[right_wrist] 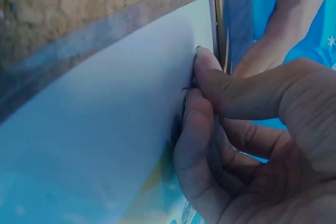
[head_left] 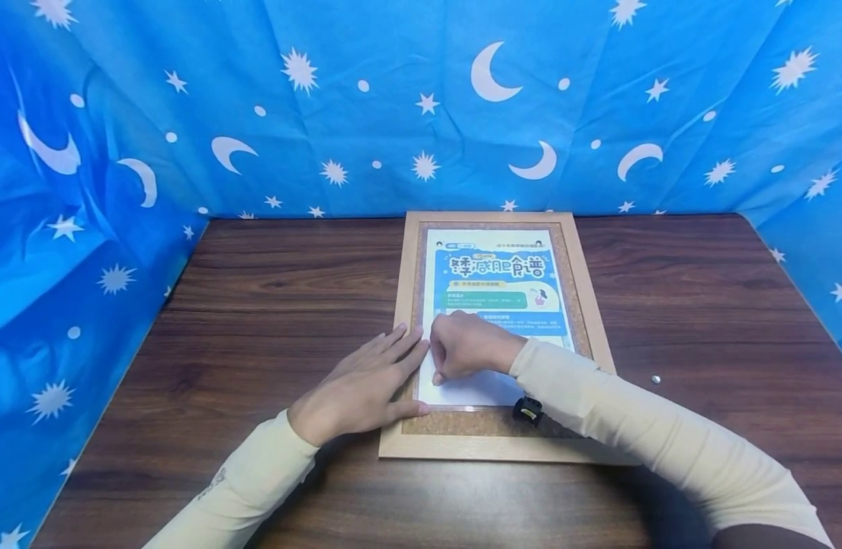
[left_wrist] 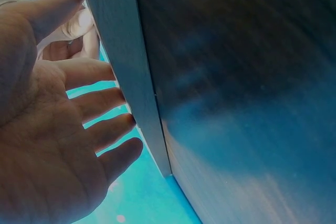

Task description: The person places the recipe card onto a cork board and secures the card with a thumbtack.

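Observation:
A laminated sheet (head_left: 493,267) with blue and white print lies on a cork board (head_left: 462,422) in a pale wooden frame (head_left: 496,450). Two small round tacks sit at its top corners. My left hand (head_left: 366,385) spreads its fingers over the frame's left side, with fingertips and thumb at the sheet's left edge. Over the lower left of the sheet, my right hand (head_left: 462,347) pinches a small thumbtack against the surface. In the right wrist view, its thumb and index finger (right_wrist: 197,121) mostly hide the tack; only a dark, shiny sliver shows.
One loose silver tack (head_left: 656,379) lies on the dark wooden table (head_left: 702,305) right of the frame. A blue cloth (head_left: 393,99) with moons and stars hangs behind and along both sides. A black device (head_left: 528,412) is at the right wrist.

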Demonstrator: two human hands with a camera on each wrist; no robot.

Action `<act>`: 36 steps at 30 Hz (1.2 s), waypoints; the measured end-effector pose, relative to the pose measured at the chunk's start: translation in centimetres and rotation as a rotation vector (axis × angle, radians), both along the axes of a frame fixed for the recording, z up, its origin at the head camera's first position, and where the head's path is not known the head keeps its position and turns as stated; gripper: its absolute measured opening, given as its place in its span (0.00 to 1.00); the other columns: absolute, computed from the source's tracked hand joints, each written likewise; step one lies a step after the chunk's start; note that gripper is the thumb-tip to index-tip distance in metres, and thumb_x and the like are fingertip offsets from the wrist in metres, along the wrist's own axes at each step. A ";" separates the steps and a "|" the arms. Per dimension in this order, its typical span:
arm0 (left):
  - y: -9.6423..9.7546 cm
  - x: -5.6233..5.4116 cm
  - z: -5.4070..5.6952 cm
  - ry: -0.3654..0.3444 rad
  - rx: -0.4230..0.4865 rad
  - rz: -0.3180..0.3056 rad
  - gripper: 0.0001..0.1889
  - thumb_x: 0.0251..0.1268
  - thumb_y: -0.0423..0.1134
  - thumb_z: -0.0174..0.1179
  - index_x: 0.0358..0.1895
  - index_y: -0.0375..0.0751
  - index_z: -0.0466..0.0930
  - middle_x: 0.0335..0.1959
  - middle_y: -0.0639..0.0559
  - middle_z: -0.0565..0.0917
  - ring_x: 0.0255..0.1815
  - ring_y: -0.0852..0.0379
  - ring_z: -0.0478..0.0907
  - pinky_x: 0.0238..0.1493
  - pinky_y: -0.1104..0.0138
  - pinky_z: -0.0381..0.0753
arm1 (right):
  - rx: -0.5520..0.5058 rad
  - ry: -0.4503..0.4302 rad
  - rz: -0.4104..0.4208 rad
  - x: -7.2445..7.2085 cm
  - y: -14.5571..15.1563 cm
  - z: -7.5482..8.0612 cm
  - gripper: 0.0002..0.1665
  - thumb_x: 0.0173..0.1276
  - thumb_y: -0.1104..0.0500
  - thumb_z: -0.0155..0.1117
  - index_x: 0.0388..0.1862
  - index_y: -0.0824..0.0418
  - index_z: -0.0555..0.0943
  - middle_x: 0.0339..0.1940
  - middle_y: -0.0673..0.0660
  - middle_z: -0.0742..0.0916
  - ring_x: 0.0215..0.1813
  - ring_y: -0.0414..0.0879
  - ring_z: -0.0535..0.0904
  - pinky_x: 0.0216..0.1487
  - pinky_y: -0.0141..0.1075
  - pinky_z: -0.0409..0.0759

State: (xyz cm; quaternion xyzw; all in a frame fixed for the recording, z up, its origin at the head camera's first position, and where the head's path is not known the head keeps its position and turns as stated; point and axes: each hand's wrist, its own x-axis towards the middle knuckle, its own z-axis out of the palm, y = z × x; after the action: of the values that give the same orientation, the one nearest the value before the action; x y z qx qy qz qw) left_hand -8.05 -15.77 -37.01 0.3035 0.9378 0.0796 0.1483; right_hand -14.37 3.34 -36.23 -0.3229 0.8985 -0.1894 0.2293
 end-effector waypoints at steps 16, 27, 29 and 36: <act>0.1 0.0 0.1 -0.008 0.002 0.007 0.45 0.70 0.62 0.59 0.79 0.37 0.58 0.82 0.41 0.52 0.82 0.42 0.44 0.80 0.49 0.48 | -0.137 -0.014 -0.006 1.0 3.0 0.6 0.10 0.56 0.63 0.80 0.23 0.56 0.84 0.19 0.45 0.84 0.23 0.39 0.77 0.29 0.30 0.78; 0.3 0.0 0.0 -0.023 -0.002 0.027 0.45 0.69 0.62 0.60 0.80 0.38 0.57 0.82 0.42 0.52 0.83 0.44 0.42 0.80 0.50 0.46 | -0.202 -0.015 -0.112 1.4 9.8 2.1 0.07 0.58 0.66 0.78 0.29 0.58 0.86 0.28 0.47 0.87 0.33 0.39 0.83 0.41 0.34 0.84; 0.2 0.1 0.0 -0.017 0.000 0.025 0.45 0.69 0.62 0.59 0.79 0.38 0.57 0.82 0.42 0.52 0.83 0.44 0.43 0.80 0.49 0.47 | -0.209 -0.013 -0.145 1.5 11.1 2.3 0.07 0.58 0.65 0.78 0.30 0.60 0.86 0.29 0.48 0.87 0.33 0.40 0.82 0.39 0.35 0.84; 0.2 0.1 -0.1 -0.004 0.010 0.022 0.45 0.69 0.63 0.59 0.79 0.38 0.58 0.82 0.42 0.53 0.83 0.43 0.43 0.80 0.49 0.47 | -0.174 0.006 -0.291 2.4 16.3 2.5 0.08 0.57 0.65 0.79 0.32 0.61 0.86 0.30 0.51 0.86 0.33 0.45 0.78 0.31 0.35 0.79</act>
State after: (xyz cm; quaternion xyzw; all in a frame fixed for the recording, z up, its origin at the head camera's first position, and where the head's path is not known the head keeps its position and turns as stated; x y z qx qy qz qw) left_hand -7.92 -15.55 -37.11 0.2939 0.9404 0.0865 0.1477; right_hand -12.00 19.66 -33.74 -0.2083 0.9167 -0.2967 0.1679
